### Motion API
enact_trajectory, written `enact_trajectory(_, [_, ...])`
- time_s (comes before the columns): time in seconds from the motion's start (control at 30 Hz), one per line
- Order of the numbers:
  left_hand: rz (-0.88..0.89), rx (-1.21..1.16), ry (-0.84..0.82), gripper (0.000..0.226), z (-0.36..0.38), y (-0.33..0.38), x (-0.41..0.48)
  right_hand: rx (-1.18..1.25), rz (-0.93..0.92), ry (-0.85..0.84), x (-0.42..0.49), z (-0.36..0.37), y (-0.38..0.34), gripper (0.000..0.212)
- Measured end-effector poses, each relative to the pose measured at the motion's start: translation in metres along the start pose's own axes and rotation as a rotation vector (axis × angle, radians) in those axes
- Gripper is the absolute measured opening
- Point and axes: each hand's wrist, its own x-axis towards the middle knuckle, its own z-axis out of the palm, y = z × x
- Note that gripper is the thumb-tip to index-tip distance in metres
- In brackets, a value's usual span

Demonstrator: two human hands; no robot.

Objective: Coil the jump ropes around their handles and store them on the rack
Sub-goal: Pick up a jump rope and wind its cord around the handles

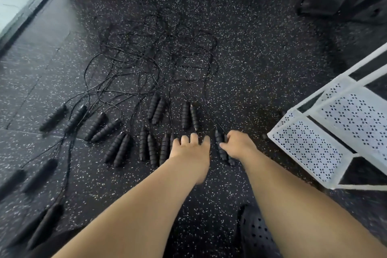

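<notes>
Black jump-rope handles [219,139], apparently a pair, sit gripped in the right hand [238,145], left hand [191,150] empty and spread-fingered; next, lifting and coiling their cord [209,114].

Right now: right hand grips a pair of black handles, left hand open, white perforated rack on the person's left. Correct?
No. The head view shows the white perforated rack on the person's right, not left. The rest holds: right hand grips a pair of black handles, left hand open.
</notes>
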Motion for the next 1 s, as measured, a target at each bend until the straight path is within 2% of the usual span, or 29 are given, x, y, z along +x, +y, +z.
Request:
enact_trajectory(0.1, [-0.002, 0.028, -0.056, 0.125, 0.002, 0.013, 0.012, 0.057, 0.119, -0.008, 0.035, 0.035, 0.008, 0.064])
enact_trajectory(0.17, [0.015, 0.021, -0.047, 0.126, 0.0, 0.02, 0.019, 0.105, 0.182, -0.007, 0.052, 0.056, 0.008, 0.078])
enact_trajectory(0.37, [0.016, -0.004, 0.033, 0.103, 0.009, 0.017, 0.036, 0.104, 0.305, 0.021, 0.091, 0.102, 0.019, 0.096])
enact_trajectory(0.53, [0.013, 0.074, 0.035, 0.094, 0.011, 0.013, 0.034, 0.074, 0.259, 0.044, 0.106, 0.109, 0.04, 0.085])
enact_trajectory(0.7, [0.042, 0.069, 0.013, 0.088, -0.001, 0.018, 0.03, 0.101, 0.312, 0.025, 0.093, 0.095, 0.052, 0.084])
enact_trajectory(0.87, [0.079, -0.022, 0.014, 0.079, -0.019, 0.022, 0.023, 0.433, 0.476, 0.067, 0.066, 0.08, 0.057, 0.078])
enact_trajectory(1.0, [0.08, -0.16, 0.084, 0.058, -0.038, 0.024, 0.013, 0.693, 0.416, 0.046, 0.023, 0.03, 0.047, 0.048])
